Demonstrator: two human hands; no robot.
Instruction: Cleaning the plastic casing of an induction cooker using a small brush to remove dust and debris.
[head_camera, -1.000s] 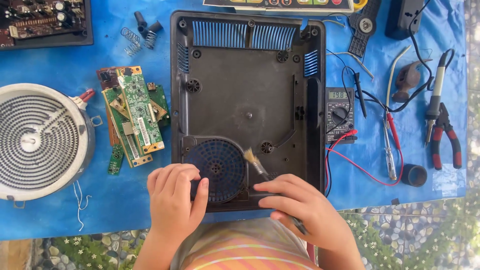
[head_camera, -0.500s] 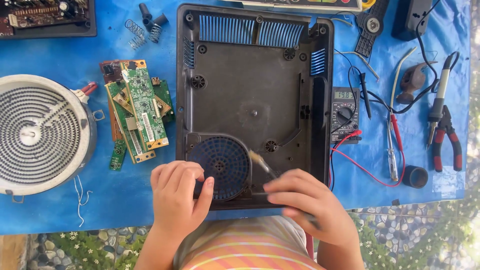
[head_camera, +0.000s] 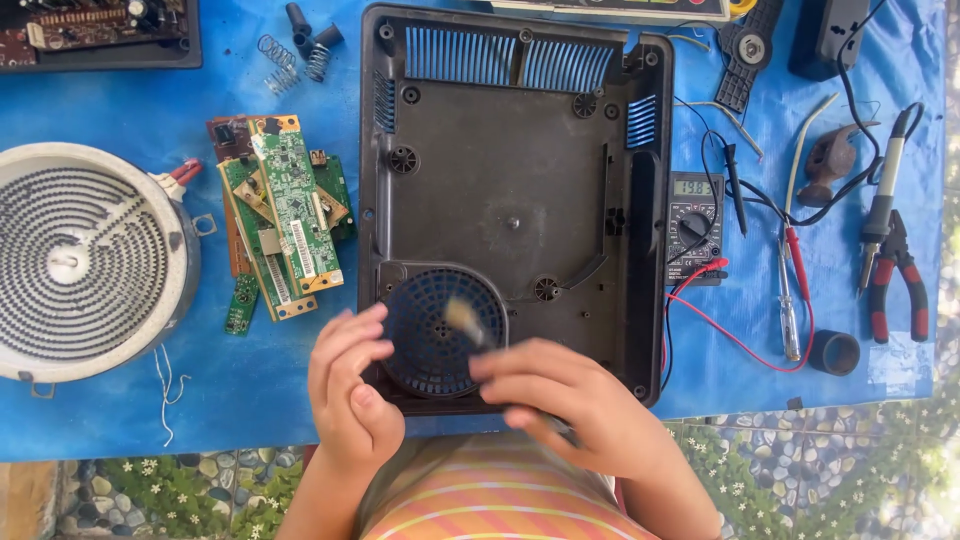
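A black plastic appliance housing (head_camera: 520, 170) lies open on the blue cloth, with a round fan grille (head_camera: 430, 340) in its near left corner. My right hand (head_camera: 580, 410) grips a small brush (head_camera: 462, 318) whose pale bristles sit blurred over the grille. My left hand (head_camera: 350, 390) rests with curled fingers on the housing's near left edge, right beside the grille.
A round coil heating element (head_camera: 85, 260) lies at the left, with stacked green circuit boards (head_camera: 280, 225) beside it. Right of the housing are a multimeter (head_camera: 692, 225) with red and black leads, a screwdriver (head_camera: 790, 290), pliers (head_camera: 900, 280) and a tape roll (head_camera: 834, 352). Springs (head_camera: 290, 55) lie at the back.
The brush tip has swept left across the fan grille, from its right edge to near its middle. My left hand stays at the housing's near edge.
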